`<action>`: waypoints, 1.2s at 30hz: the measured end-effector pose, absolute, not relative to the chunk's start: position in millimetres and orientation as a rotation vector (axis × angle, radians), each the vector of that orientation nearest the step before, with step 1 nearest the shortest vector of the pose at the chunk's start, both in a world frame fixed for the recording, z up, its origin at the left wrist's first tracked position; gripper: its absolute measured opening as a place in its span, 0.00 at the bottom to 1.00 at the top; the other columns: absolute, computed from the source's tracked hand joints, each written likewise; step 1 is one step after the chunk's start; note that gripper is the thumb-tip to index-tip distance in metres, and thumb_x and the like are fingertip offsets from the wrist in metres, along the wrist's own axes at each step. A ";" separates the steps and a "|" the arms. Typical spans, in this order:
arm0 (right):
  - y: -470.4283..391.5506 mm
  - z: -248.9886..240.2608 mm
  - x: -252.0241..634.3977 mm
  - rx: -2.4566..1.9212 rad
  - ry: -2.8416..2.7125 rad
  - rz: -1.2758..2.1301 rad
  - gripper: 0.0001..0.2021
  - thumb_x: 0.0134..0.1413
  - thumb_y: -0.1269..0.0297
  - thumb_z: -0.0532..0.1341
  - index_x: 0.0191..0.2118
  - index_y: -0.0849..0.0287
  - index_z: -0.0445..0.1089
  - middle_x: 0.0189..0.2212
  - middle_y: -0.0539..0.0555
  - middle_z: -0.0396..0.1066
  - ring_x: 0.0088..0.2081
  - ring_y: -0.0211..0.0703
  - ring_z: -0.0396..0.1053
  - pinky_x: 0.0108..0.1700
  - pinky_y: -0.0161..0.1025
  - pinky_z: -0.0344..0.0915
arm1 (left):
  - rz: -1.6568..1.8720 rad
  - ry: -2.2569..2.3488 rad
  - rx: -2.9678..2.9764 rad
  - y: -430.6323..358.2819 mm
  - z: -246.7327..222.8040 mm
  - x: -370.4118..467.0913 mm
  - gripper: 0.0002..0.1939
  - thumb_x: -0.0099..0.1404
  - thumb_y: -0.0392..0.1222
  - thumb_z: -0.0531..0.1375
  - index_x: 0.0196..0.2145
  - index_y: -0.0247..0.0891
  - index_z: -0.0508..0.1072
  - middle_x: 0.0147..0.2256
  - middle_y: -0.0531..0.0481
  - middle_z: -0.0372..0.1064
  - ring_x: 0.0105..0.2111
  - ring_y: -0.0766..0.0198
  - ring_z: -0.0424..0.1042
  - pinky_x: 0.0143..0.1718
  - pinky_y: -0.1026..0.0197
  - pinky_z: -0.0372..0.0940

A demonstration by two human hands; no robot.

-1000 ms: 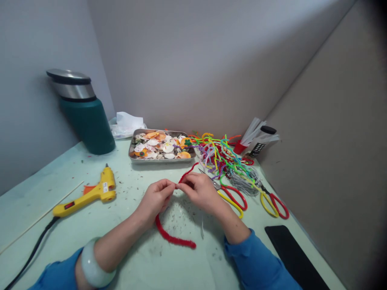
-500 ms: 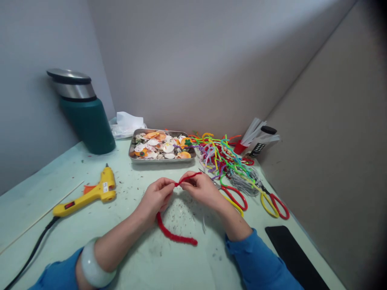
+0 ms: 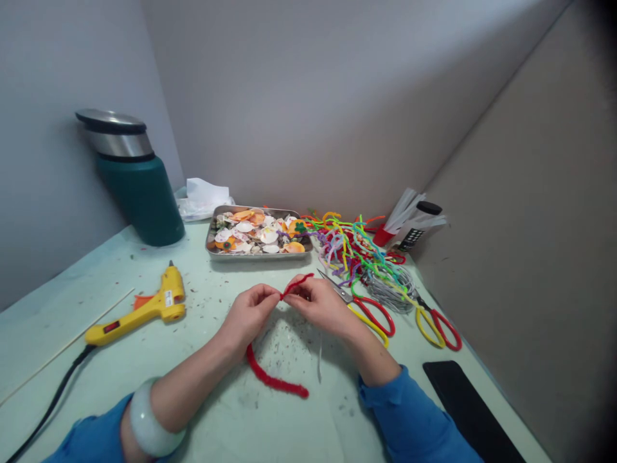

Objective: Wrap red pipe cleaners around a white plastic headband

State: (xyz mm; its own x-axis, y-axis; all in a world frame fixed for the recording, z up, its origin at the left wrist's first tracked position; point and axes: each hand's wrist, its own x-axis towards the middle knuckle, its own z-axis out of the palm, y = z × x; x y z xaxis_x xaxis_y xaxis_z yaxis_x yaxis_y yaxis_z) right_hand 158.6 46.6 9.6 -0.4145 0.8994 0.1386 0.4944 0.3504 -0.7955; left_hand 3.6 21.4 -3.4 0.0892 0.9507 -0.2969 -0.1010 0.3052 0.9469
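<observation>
Both my hands meet above the middle of the table, pinching a red pipe cleaner. My left hand is closed on it, with the thick fuzzy length curving out below the palm toward me. My right hand pinches the same pipe cleaner close to the left fingertips, and a thin red end sticks up over its fingers. The part between my fingers is mostly hidden. A thin pale strip hangs or lies below my right hand; I cannot tell which. Scissors with red and yellow handles lie beside my right hand.
A metal tray of shells stands behind my hands. Right of it lie tangled coloured pipe cleaners and second scissors. A yellow glue gun, a thin stick and a green bottle are left. A black flat object lies front right.
The red pipe cleaner's hanging length has shifted slightly left and toward me. Its thin upper end has drawn left a little. Both hands keep their pinch.
</observation>
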 end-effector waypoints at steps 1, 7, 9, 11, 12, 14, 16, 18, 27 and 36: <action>46.2 9.9 158.2 -1.194 -2.045 0.914 0.05 0.51 0.67 0.59 0.31 0.62 0.70 0.25 0.49 0.68 0.26 0.34 0.61 0.28 0.31 0.56 | 0.987 1.206 0.943 21.3 -3.4 3.6 0.10 0.55 0.45 0.60 0.29 0.37 0.66 0.13 0.64 0.46 0.12 0.77 0.43 0.13 0.71 0.39; 45.5 12.3 156.8 -1.159 -2.012 0.886 0.04 0.51 0.68 0.59 0.29 0.62 0.69 0.23 0.48 0.67 0.25 0.34 0.61 0.29 0.31 0.56 | 1.018 1.123 0.864 22.3 -6.9 3.7 0.10 0.57 0.46 0.59 0.27 0.37 0.64 0.15 0.62 0.49 0.12 0.77 0.43 0.12 0.71 0.40; 47.9 10.3 157.9 -1.221 -1.950 0.858 0.04 0.50 0.68 0.59 0.28 0.62 0.69 0.23 0.49 0.67 0.25 0.34 0.61 0.29 0.31 0.56 | 1.029 1.062 0.821 23.3 -8.7 3.0 0.12 0.58 0.47 0.58 0.25 0.38 0.63 0.16 0.61 0.52 0.12 0.76 0.44 0.11 0.70 0.41; 50.5 7.5 159.5 -1.271 -1.891 0.859 0.05 0.50 0.67 0.59 0.28 0.62 0.69 0.22 0.48 0.66 0.24 0.34 0.61 0.27 0.31 0.56 | 1.041 1.032 0.809 24.2 -9.9 1.8 0.12 0.58 0.47 0.58 0.25 0.37 0.62 0.17 0.60 0.52 0.13 0.76 0.45 0.11 0.70 0.42; 51.5 6.3 160.3 -1.274 -1.873 0.877 0.05 0.50 0.66 0.59 0.29 0.62 0.68 0.21 0.47 0.65 0.24 0.34 0.60 0.27 0.31 0.55 | 1.046 1.031 0.808 24.5 -10.2 1.2 0.12 0.58 0.47 0.59 0.25 0.37 0.62 0.17 0.60 0.52 0.13 0.76 0.44 0.11 0.70 0.42; 52.4 5.0 161.4 -1.257 -1.877 0.920 0.05 0.52 0.65 0.59 0.33 0.61 0.69 0.20 0.46 0.64 0.23 0.33 0.59 0.25 0.31 0.54 | 1.057 1.036 0.806 24.8 -10.1 0.3 0.12 0.57 0.46 0.60 0.26 0.37 0.62 0.17 0.61 0.51 0.13 0.77 0.43 0.11 0.71 0.41; 52.0 5.4 161.6 -1.243 -1.903 0.903 0.06 0.52 0.65 0.58 0.33 0.61 0.69 0.20 0.46 0.64 0.23 0.33 0.58 0.25 0.31 0.53 | 1.061 1.042 0.806 24.6 -9.4 0.1 0.12 0.56 0.47 0.61 0.26 0.38 0.62 0.17 0.62 0.49 0.13 0.77 0.42 0.11 0.71 0.40; 51.2 6.7 161.1 -1.262 -1.923 0.844 0.07 0.52 0.65 0.59 0.28 0.62 0.70 0.19 0.47 0.63 0.23 0.33 0.58 0.26 0.32 0.53 | 1.049 1.053 0.815 23.9 -8.4 0.3 0.13 0.56 0.48 0.61 0.27 0.38 0.63 0.17 0.62 0.48 0.13 0.77 0.42 0.11 0.71 0.39; 49.4 9.3 157.7 -1.293 -1.644 1.319 0.08 0.51 0.63 0.59 0.26 0.62 0.66 0.15 0.44 0.60 0.16 0.30 0.53 0.18 0.30 0.49 | 1.019 1.059 0.852 23.4 -7.4 0.0 0.13 0.56 0.50 0.61 0.28 0.38 0.63 0.15 0.63 0.47 0.11 0.78 0.41 0.10 0.71 0.37; 46.4 6.3 154.9 -1.170 -1.856 0.996 0.10 0.55 0.62 0.57 0.25 0.61 0.67 0.21 0.46 0.64 0.24 0.33 0.61 0.28 0.31 0.56 | 1.005 1.112 0.917 23.4 -5.5 2.2 0.11 0.56 0.47 0.60 0.30 0.38 0.65 0.15 0.63 0.50 0.12 0.76 0.43 0.11 0.71 0.41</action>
